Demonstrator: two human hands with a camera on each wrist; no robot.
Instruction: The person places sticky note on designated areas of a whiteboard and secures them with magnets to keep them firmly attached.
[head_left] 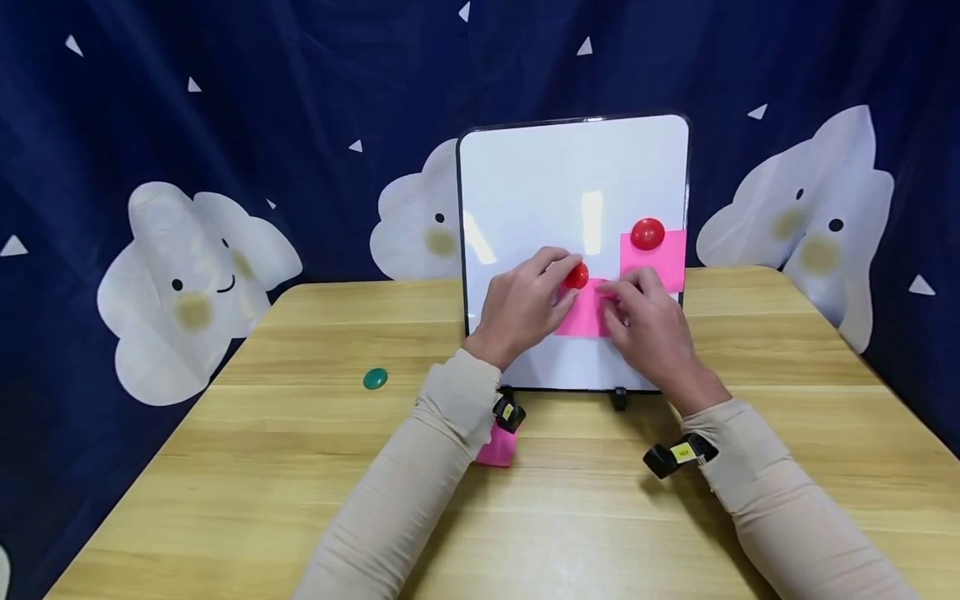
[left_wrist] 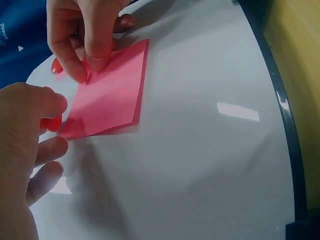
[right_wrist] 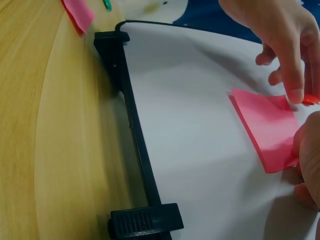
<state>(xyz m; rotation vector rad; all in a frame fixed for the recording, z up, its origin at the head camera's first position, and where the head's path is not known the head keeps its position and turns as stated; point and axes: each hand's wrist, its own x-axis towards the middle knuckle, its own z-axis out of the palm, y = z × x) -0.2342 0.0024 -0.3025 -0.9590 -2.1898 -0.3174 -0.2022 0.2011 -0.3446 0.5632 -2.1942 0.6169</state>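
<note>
My left hand (head_left: 521,307) pinches a round red magnet (head_left: 576,276) between thumb and fingers, at the top left corner of a pink sticky note (left_wrist: 112,97). The note lies against a whiteboard (head_left: 525,183) that stands upright on the table. At the note's upper right my right hand (head_left: 651,329) pinches its edge between thumb and fingertips. Its lower edge lifts slightly off the board in the right wrist view. Up and to the right, a second pink note (head_left: 666,265) hangs on the board under another red magnet (head_left: 647,234).
A green magnet (head_left: 375,378) lies on the wooden table (head_left: 300,467) left of the board. Another pink note (head_left: 497,450) lies in front, partly hidden by my left forearm. Black feet (head_left: 618,399) hold up the board, and a dark blue cloud-patterned curtain (head_left: 315,100) hangs behind.
</note>
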